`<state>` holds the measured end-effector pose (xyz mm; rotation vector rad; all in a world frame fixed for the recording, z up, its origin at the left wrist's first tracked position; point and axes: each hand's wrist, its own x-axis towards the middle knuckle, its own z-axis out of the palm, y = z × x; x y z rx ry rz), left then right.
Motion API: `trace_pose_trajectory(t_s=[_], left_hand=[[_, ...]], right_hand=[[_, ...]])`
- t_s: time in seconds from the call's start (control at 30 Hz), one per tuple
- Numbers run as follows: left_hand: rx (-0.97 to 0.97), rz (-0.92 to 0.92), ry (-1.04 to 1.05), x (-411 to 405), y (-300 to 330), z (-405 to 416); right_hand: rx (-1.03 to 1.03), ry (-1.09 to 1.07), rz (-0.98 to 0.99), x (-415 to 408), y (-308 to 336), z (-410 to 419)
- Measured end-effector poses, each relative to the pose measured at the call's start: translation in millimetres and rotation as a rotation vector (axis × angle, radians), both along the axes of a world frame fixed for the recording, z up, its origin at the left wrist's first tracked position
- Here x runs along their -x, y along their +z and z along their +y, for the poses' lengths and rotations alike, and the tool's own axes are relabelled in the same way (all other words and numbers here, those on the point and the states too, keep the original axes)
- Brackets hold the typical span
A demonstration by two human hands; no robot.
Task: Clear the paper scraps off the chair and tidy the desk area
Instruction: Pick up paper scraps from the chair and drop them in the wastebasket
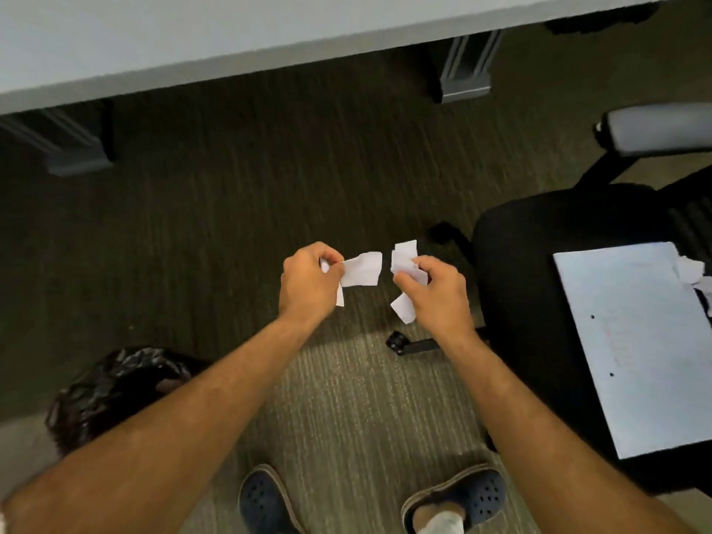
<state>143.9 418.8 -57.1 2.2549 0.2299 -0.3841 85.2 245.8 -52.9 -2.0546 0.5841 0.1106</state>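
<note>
Both hands are held out over the carpet, in the middle of the view. My left hand [308,281] pinches white paper scraps [362,268], and my right hand [437,291] grips more white paper scraps [404,253]; a small gap separates the two bunches. To the right stands a black office chair [524,264]. On its seat lies a large white sheet [639,341], with a few crumpled scraps [691,269] at its far right corner.
A grey desk top [192,36] runs across the top, with its legs [464,69] on the carpet. A bin lined with a black bag [115,383] stands at lower left. The chair's armrest [659,129] is at right; its wheeled base [398,343] sticks out under my right wrist.
</note>
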Motion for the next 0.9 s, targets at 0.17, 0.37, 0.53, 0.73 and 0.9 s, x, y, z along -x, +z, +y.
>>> trace_pose_trajectory(t_s=[0.17,0.37,0.53,0.73,0.9], left_hand=[[-0.011,0.043,0.133,14,-16,133],[-0.049,0.071,0.259,45,-48,260],[-0.103,0.120,0.373,88,-82,368],[-0.147,0.225,0.494,143,-132,445],[-0.160,0.259,0.520,168,-179,474]], right_hand=[[-0.019,0.159,0.023,-14,-18,120],[-0.132,0.309,0.117,-8,-42,245],[-0.141,0.438,0.264,15,-84,353],[-0.115,0.571,0.381,50,-146,435],[-0.130,0.678,0.493,66,-200,464]])
